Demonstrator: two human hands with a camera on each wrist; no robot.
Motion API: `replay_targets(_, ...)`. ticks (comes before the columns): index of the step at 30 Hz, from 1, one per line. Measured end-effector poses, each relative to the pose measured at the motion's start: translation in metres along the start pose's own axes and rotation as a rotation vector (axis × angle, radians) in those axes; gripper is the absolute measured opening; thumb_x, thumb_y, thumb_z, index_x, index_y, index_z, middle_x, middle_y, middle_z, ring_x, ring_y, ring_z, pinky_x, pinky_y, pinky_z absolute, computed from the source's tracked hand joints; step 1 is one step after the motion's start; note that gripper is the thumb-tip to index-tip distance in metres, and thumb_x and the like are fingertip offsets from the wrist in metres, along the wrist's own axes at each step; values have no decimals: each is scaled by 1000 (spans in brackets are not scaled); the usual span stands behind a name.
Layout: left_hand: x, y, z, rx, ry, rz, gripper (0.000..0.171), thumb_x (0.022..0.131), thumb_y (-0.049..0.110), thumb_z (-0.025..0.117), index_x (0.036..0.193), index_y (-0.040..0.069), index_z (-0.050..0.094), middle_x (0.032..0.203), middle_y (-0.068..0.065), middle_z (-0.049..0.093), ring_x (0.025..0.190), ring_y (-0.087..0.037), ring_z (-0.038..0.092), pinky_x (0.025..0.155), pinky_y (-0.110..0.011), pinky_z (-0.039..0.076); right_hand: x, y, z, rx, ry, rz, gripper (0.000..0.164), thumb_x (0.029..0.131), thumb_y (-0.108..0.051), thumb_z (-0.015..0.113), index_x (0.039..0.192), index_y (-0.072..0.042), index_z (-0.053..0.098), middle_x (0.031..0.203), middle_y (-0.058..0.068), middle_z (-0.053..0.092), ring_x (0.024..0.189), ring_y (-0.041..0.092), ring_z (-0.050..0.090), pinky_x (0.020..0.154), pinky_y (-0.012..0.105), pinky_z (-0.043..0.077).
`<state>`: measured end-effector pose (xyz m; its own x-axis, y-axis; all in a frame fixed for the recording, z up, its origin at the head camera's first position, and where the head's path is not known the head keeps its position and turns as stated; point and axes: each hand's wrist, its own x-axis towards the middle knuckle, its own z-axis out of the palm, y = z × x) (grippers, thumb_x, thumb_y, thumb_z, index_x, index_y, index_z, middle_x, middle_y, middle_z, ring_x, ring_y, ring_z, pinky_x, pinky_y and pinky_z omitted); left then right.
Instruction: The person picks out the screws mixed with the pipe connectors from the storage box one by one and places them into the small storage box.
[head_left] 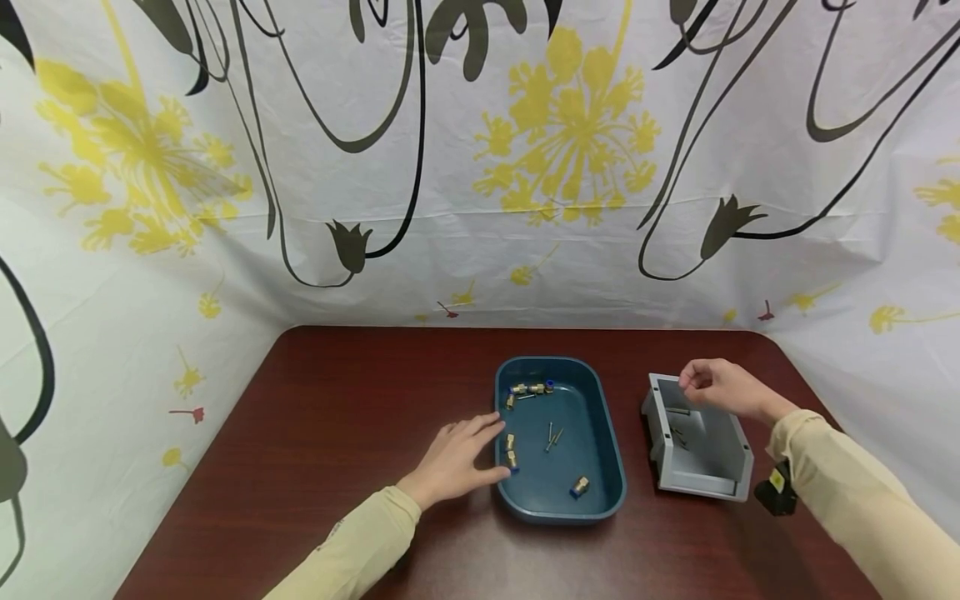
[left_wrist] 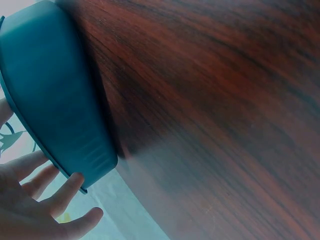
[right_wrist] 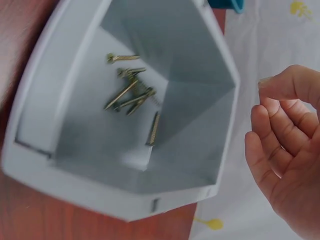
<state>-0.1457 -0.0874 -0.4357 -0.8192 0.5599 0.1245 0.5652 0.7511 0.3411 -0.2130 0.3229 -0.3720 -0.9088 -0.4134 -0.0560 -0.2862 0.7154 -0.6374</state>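
Note:
My left hand (head_left: pixel 459 460) rests at the left rim of a blue tray (head_left: pixel 611 442), its fingers spread along the edge. In the left wrist view, the fingertips lie at the tray's rim (left_wrist: pixel 35 140). Inside the tray are several brass fittings with blue ends, such as one fitting (head_left: pixel 580 487), and a few screws (head_left: pixel 553 437). My right hand (head_left: pixel 731 390) hovers over the far side of a grey bin (head_left: pixel 705 485), fingers loosely curled, with nothing visible between them. Several brass-coloured screws (right_wrist: pixel 132 90) lie in the bin.
Both containers stand on a dark red-brown wooden table (head_left: pixel 360 392). A white cloth (head_left: pixel 450 275) with a yellow and grey plant pattern hangs behind the table and at its sides. A small black device (head_left: pixel 777 490) sits at the right wrist.

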Motion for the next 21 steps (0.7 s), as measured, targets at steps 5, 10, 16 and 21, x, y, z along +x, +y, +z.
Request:
replay_targets(5,0,0,0,4,0,-1,67,79,49,58,132,12,43,135,-2,36,118,-22,38,92,-49,28,12,-16,1,-2,0,-29,9,80,0,57,89,2,55,75,6,56,66,13,50,56,27,43)
replay_targets(10,0,0,0,1,2,-4,67,79,49,58,132,11,43,135,-3,37,118,-23,38,92,-49,28,28,-37,4,32,-24,-77,9,81,-2,59,89,0,56,78,8,57,70,18,53,59,28,44)
replay_targets(16,0,0,0,-2,-1,-8,67,79,49,58,132,12,42,135,-3,36,118,-22,38,93,-49,28,51,-61,17,49,-56,-125,10,80,-5,62,88,-4,56,77,5,57,71,20,54,61,31,45)
replay_targets(21,0,0,0,1,-4,-6,67,79,50,57,133,13,41,136,-2,35,118,-22,38,93,-48,28,69,-79,35,73,-108,-174,9,79,-2,60,87,-3,57,77,4,58,72,18,55,65,32,45)
